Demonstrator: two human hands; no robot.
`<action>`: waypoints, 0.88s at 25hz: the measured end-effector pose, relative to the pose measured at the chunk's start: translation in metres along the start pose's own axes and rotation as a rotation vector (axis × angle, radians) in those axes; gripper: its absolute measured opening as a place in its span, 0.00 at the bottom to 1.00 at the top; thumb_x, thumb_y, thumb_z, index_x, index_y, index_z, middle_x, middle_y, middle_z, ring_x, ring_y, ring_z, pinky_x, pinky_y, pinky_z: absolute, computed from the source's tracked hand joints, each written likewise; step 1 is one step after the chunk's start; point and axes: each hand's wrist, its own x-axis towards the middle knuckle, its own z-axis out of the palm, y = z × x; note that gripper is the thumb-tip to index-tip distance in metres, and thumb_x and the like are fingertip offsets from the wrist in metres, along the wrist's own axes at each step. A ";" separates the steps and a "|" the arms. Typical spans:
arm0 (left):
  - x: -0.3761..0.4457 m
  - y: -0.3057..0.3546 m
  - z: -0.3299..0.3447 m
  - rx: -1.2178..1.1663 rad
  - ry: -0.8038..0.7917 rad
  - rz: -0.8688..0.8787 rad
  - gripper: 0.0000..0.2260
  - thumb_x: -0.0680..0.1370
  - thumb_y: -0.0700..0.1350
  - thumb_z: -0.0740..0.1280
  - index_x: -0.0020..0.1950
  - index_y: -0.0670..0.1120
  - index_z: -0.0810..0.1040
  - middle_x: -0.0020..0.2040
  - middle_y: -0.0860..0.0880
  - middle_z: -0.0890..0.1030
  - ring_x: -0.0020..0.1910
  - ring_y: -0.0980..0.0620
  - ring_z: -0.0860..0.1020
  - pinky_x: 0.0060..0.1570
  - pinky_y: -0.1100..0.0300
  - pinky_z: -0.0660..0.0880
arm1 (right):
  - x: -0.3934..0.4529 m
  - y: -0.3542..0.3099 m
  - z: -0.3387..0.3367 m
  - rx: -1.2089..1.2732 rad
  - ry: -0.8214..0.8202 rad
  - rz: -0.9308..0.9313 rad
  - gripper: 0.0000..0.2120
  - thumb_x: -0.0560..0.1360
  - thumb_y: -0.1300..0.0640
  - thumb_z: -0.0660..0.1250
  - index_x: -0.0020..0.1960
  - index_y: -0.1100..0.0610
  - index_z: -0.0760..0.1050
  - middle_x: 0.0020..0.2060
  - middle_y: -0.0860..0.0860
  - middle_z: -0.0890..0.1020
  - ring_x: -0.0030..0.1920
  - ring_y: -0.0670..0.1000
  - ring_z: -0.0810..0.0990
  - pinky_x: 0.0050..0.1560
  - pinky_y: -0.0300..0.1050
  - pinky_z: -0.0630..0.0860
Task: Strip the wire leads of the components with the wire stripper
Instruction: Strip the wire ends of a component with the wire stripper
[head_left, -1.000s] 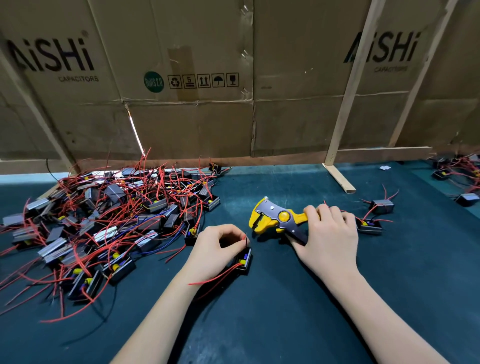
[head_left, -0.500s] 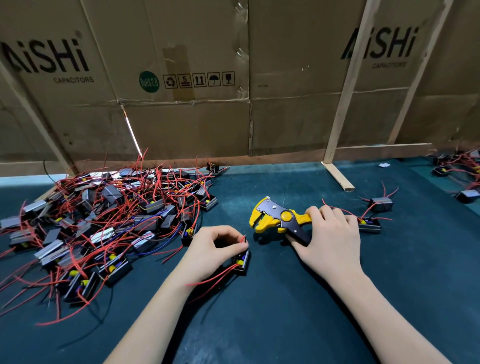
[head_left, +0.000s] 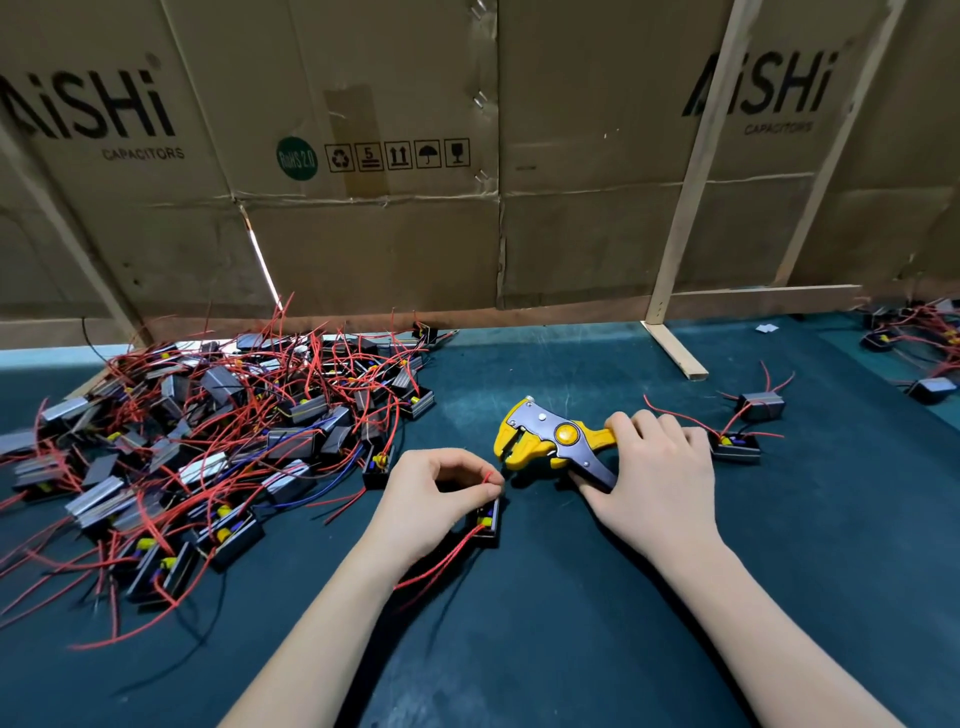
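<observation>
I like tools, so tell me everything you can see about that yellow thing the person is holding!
The wire stripper is a yellow tool that looks like plastic, with grey metal-looking plates and a round yellow knob in the middle. Its head opens toward the left, showing dark teeth in the gap. It sits low over the dark green table, lying nearly flat. The right hand grips its handles, which are mostly hidden. The left hand pinches a red wire just below its mouth, not touching it.

Looks like a small electronics assembly workshop: a green mat bench (head_left: 571, 623), a big pile of little black components with red leads (head_left: 208, 441), a wire stripper (head_left: 556, 441), and flattened "AiSHi Capacitors" cartons (head_left: 363, 234) on wood slats (head_left: 691, 208) as a backdrop.
</observation>
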 end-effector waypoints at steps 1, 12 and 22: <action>0.000 0.000 -0.001 0.003 0.013 -0.004 0.04 0.71 0.36 0.76 0.41 0.45 0.83 0.38 0.49 0.86 0.39 0.57 0.82 0.46 0.63 0.76 | 0.000 0.000 0.000 0.002 0.001 -0.009 0.25 0.59 0.40 0.79 0.43 0.58 0.76 0.35 0.53 0.76 0.37 0.58 0.75 0.41 0.51 0.68; 0.008 -0.004 0.001 -0.028 0.075 -0.084 0.15 0.71 0.37 0.77 0.43 0.46 0.71 0.37 0.46 0.86 0.41 0.48 0.83 0.57 0.49 0.75 | 0.004 0.000 -0.006 0.039 -0.021 -0.084 0.24 0.61 0.41 0.78 0.44 0.58 0.77 0.35 0.52 0.76 0.38 0.58 0.76 0.43 0.52 0.70; 0.006 -0.003 0.001 -0.023 0.089 -0.074 0.13 0.71 0.37 0.77 0.42 0.45 0.73 0.36 0.47 0.86 0.32 0.58 0.79 0.43 0.59 0.74 | 0.006 -0.004 -0.015 0.039 -0.082 -0.054 0.29 0.52 0.44 0.84 0.28 0.54 0.64 0.21 0.50 0.73 0.21 0.56 0.73 0.29 0.37 0.50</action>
